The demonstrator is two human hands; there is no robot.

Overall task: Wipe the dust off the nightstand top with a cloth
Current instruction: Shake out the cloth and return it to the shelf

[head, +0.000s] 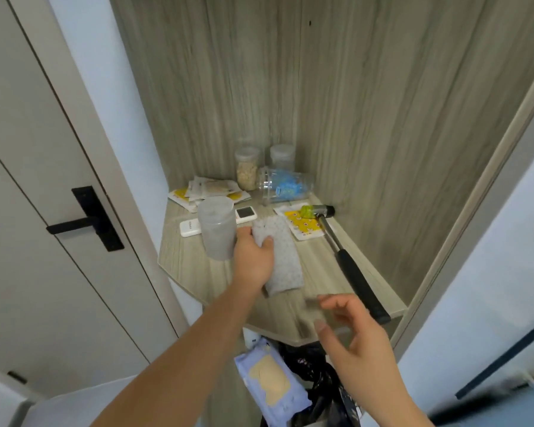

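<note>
I see left hand (253, 257) gripping cloth (282, 260) on nightstand top (191, 266), right hand (355, 331) relaxed, empty; hammer (349, 266), frosted cup (218, 229), 3 jars (247, 167) obstruct.

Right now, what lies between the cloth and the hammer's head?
A yellow packet, flat on the nightstand, between cloth and hammer head; head view shows it.

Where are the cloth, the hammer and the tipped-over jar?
cloth (285, 260): head view, on its dotted middle.
hammer (356, 277): head view, on the black grip.
tipped-over jar (285, 186): head view, on its clear side wall.
</note>
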